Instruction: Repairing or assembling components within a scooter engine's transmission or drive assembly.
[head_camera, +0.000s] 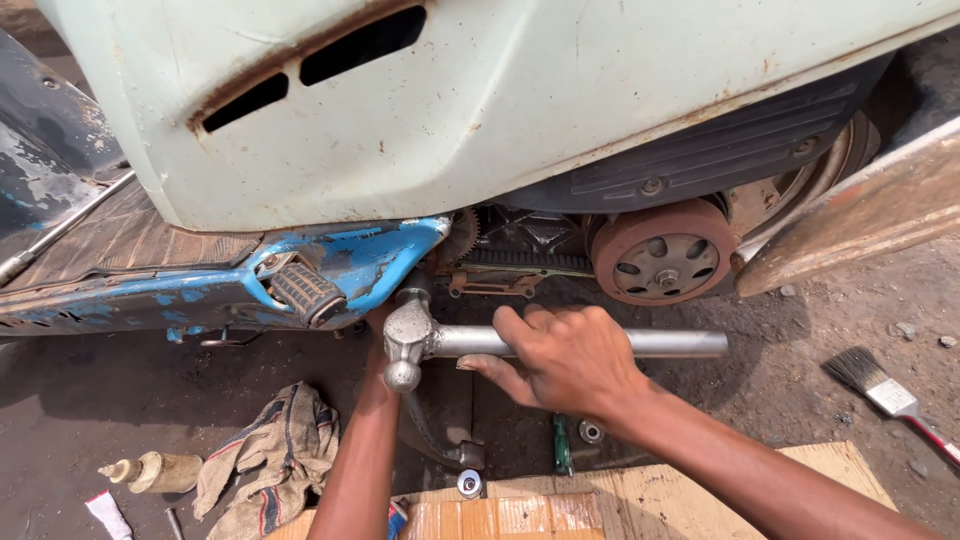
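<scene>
My right hand (565, 360) is closed around the handle of a large silver socket wrench (670, 343). The wrench lies level under a scooter, its head (405, 340) just below the blue frame (370, 255). My left forearm rises from the bottom edge to the wrench head. My left hand (378, 322) is mostly hidden behind that head and the frame, so its grip cannot be seen. Above hangs the pale green, rust-streaked side panel (480, 110).
A rusty round clutch pulley (665, 255) sits exposed at the right, and a ribbed footpeg (305, 292) at the left. On the dirt ground lie a dirty rag (270, 450), a small bottle (155, 470), a green screwdriver (562, 445), a socket (470, 484), a paintbrush (885, 390) and a wooden board (600, 500).
</scene>
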